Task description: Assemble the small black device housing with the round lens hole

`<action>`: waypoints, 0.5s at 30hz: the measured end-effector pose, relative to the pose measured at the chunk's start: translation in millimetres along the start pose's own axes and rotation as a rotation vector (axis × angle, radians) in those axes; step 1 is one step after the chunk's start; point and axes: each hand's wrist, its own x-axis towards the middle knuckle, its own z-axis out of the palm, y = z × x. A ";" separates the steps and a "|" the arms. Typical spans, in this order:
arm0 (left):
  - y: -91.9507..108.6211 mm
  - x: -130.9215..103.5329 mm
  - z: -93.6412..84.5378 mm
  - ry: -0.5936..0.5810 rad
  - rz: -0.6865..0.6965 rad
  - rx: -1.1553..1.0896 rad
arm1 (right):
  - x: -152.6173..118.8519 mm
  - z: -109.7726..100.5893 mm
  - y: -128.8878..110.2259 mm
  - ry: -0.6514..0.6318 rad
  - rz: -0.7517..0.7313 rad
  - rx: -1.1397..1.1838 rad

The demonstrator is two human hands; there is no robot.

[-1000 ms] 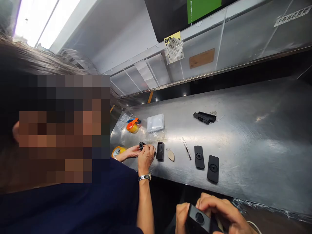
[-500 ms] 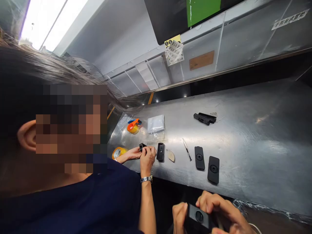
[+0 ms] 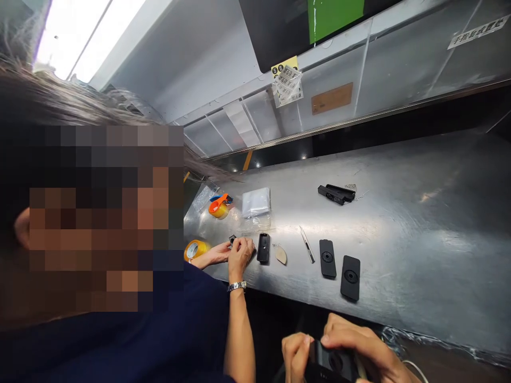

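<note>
At the bottom edge of the view, below the metal bench's front edge, both my hands grip one small black device (image 3: 331, 364). My left hand (image 3: 295, 354) holds its left end and my right hand (image 3: 359, 346) wraps over its top and right side. Two matching flat black devices (image 3: 327, 258) (image 3: 350, 277) lie on the steel bench (image 3: 419, 229) just above my hands. A co-worker in a dark shirt sits close on my left; that person's hands (image 3: 233, 252) hold a small black part (image 3: 232, 240) on the bench.
On the bench lie tweezers (image 3: 306, 244), a tan pick (image 3: 281, 255), an open black casing (image 3: 263, 248), a long black part (image 3: 336, 193), a clear bag (image 3: 256, 202), an orange tape dispenser (image 3: 219, 206) and a yellow tape roll (image 3: 195, 248). A dark gap runs behind the bench.
The black device in my hands has sunk lower and turned, so its round face is now mostly covered by my fingers. The co-worker's head shifted slightly; their hands stay at the small part.
</note>
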 end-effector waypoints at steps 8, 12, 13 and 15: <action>2.3 5.7 18.5 0.002 0.016 -0.141 | 0.6 3.3 -1.3 0.020 0.182 0.095; 4.9 1.3 14.5 0.024 -0.046 -0.192 | -2.2 4.5 1.0 0.033 0.202 0.100; 4.6 0.7 12.5 0.022 -0.052 -0.208 | -2.5 4.6 1.7 0.044 0.204 0.100; 4.1 0.2 9.2 0.012 -0.050 -0.245 | -2.5 4.9 2.5 0.064 0.209 0.100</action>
